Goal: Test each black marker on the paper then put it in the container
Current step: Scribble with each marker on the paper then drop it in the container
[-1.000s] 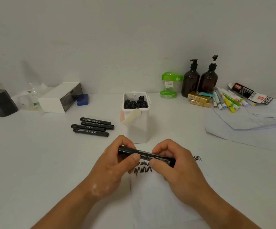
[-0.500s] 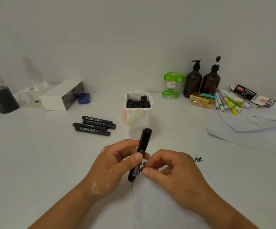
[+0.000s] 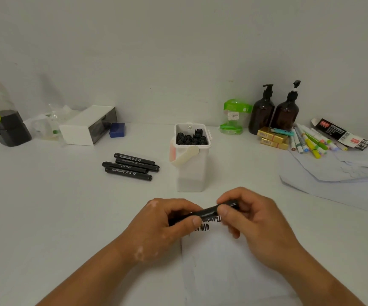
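A: Grips, quick?
B: Both busy. The left hand curls fingers and thumb round the left end of the slim black plastic marker. The right hand pinches its right end between thumb and forefinger. The marker lies almost level, right end a bit higher, in the air just above the top edge of the white sheet of paper, over the black zigzag scribbles.
A: Cap on or off?
B: Can't tell, fingers hide both ends. My guess is the cap is being pulled or pushed.
A: Risks?
B: If it's a pull, the cap may let go with a jerk and the bare tip could streak a finger or the white worktop. If it's a push, a half-seated cap means the marker dries out in storage. Also, neither hand holds the paper, so it could slide under the first stroke.
A: Container?
B: Tall white plastic container with a cream handle, upright, just beyond the hands. It's already crowded with black marker ends. A forced drop-in could jam or knock it over, since it's narrow.
A: Anything else?
B: Four more black markers lie bunched on the worktop left of the container, well apart from the hands. Putting this one down near them would mix tested with untested.
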Tool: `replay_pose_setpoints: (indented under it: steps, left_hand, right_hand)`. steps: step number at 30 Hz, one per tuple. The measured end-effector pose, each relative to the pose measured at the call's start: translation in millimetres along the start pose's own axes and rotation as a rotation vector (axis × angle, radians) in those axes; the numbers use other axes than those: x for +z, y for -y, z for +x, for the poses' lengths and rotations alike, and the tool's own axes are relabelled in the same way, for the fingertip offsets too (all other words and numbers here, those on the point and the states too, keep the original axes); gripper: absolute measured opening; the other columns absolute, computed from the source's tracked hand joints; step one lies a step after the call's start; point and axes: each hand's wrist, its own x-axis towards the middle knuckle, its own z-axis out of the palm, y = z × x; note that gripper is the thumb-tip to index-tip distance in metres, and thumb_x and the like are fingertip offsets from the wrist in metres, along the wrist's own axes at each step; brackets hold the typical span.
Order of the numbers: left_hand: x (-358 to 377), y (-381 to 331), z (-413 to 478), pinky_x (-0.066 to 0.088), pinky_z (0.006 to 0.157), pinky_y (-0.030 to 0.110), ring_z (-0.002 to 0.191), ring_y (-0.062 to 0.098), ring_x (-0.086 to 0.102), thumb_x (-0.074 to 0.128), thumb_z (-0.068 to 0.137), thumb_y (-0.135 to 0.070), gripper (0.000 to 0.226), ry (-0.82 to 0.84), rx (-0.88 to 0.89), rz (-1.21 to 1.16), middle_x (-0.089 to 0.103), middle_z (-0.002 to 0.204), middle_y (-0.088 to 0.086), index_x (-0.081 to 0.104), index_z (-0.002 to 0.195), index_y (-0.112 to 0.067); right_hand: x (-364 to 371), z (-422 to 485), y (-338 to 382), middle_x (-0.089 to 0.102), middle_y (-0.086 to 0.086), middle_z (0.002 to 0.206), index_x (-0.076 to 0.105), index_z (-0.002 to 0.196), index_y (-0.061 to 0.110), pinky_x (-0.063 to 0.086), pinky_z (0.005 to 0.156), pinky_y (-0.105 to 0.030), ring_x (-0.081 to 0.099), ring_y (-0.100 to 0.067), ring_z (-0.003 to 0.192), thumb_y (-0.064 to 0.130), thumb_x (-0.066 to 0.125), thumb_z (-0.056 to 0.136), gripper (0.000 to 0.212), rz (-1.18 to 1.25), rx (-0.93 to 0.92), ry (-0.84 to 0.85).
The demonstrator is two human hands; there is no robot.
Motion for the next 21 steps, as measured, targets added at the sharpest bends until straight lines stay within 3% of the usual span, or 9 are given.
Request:
replay_pose_setpoints:
  steps: [3, 7, 11, 14, 18, 21]
  left_hand:
    - [-4.2, 4.1, 1.5, 0.046, 0.059, 0.019, 0.063, 0.009, 0.058, 0.063, 0.089, -0.047, 0.021, -0.058, -0.047, -0.05, 0.072, 0.078, -0.006, 0.074, 0.105, -0.04]
    - [-8.2, 12.8, 4.8, 0.047, 0.061, 0.014, 0.059, 0.002, 0.057, 0.066, 0.094, -0.024, 0.015, -0.155, -0.119, -0.152, 0.072, 0.074, -0.007, 0.077, 0.099, -0.033]
    - [-14.1, 18.9, 7.9, 0.047, 0.059, 0.016, 0.056, 0.003, 0.056, 0.069, 0.091, -0.023, 0.014, -0.265, -0.174, -0.214, 0.07, 0.067, -0.005, 0.077, 0.089, -0.034]
    - [-13.7, 21.9, 8.0, 0.045, 0.057, 0.016, 0.054, 0.002, 0.055, 0.07, 0.091, -0.021, 0.016, -0.292, -0.178, -0.218, 0.068, 0.065, -0.005, 0.076, 0.086, -0.035]
    - [-11.3, 22.3, 8.3, 0.041, 0.054, 0.011, 0.052, -0.001, 0.054, 0.07, 0.09, -0.021, 0.016, -0.306, -0.179, -0.19, 0.067, 0.063, -0.006, 0.076, 0.083, -0.035]
    - [-13.3, 24.0, 8.3, 0.042, 0.055, 0.011, 0.053, -0.002, 0.056, 0.071, 0.089, -0.022, 0.016, -0.324, -0.185, -0.186, 0.068, 0.064, -0.006, 0.076, 0.083, -0.036]
  right_hand:
    - [-19.4, 4.3, -1.6, 0.067, -0.004, 0.063, 0.075, 0.084, 0.026, 0.049, 0.052, -0.023, 0.056, -0.013, 0.053, 0.016, 0.073, 0.092, 0.013, -0.027, 0.003, -0.11]
    - [-37.0, 6.5, -5.3, 0.064, -0.005, 0.063, 0.074, 0.082, 0.021, 0.049, 0.054, -0.031, 0.054, -0.019, 0.055, 0.011, 0.063, 0.097, 0.021, -0.049, 0.02, -0.241]
    - [-47.0, 13.5, 12.4, 0.064, -0.003, 0.064, 0.076, 0.092, 0.022, 0.049, 0.055, -0.037, 0.055, -0.02, 0.058, 0.015, 0.066, 0.096, 0.014, -0.034, -0.034, -0.367]
    - [-49.1, 27.1, 45.4, 0.068, -0.002, 0.066, 0.076, 0.094, 0.027, 0.049, 0.054, -0.035, 0.057, -0.015, 0.056, 0.019, 0.07, 0.095, 0.01, -0.146, -0.166, -0.387]
    - [-51.2, 60.8, 100.0, 0.073, 0.001, 0.069, 0.075, 0.09, 0.032, 0.05, 0.051, -0.03, 0.06, -0.011, 0.054, 0.038, 0.073, 0.084, 0.009, -0.347, -0.261, -0.375]
    - [-51.4, 92.8, 131.8, 0.075, 0.002, 0.072, 0.074, 0.09, 0.032, 0.05, 0.053, -0.031, 0.063, -0.014, 0.056, 0.03, 0.071, 0.09, 0.003, -0.522, -0.254, -0.337]
